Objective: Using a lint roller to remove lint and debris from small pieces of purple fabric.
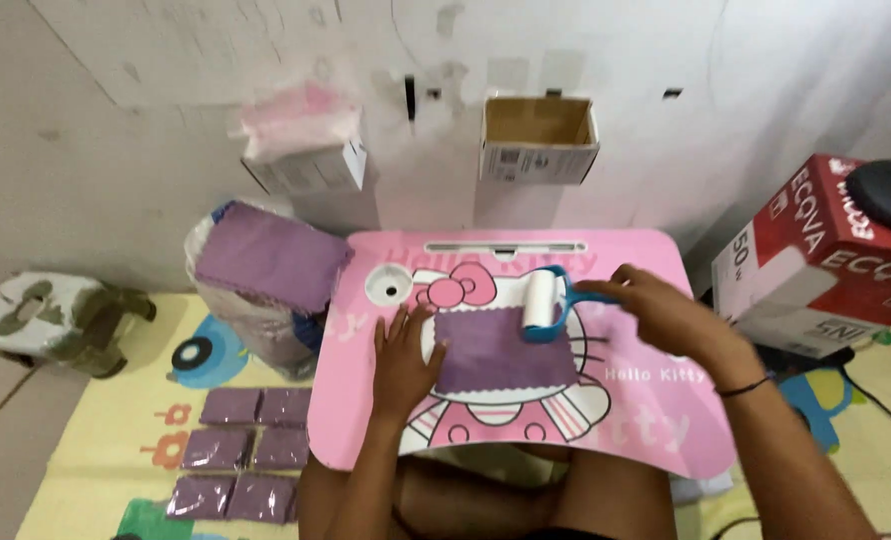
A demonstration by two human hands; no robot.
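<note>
Pink lap desk (646, 410) across your knees carries one purple cloth (504, 350) at its middle. Your left hand (404, 362) lies open and flat, pinning the cloth's left edge; your right hand (666, 310) grips one blue-handled lint roller (543, 305) on its top right corner. Six packed purple cloths (238, 450) lie on the floor mat (116, 420) to your left.

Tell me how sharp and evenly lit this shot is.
Head view: soft, flat light, no hard shadows; right hand and lint roller slightly motion-blurred; purple cloth and left hand fairly sharp; wide-angle bending at the edges.
</note>
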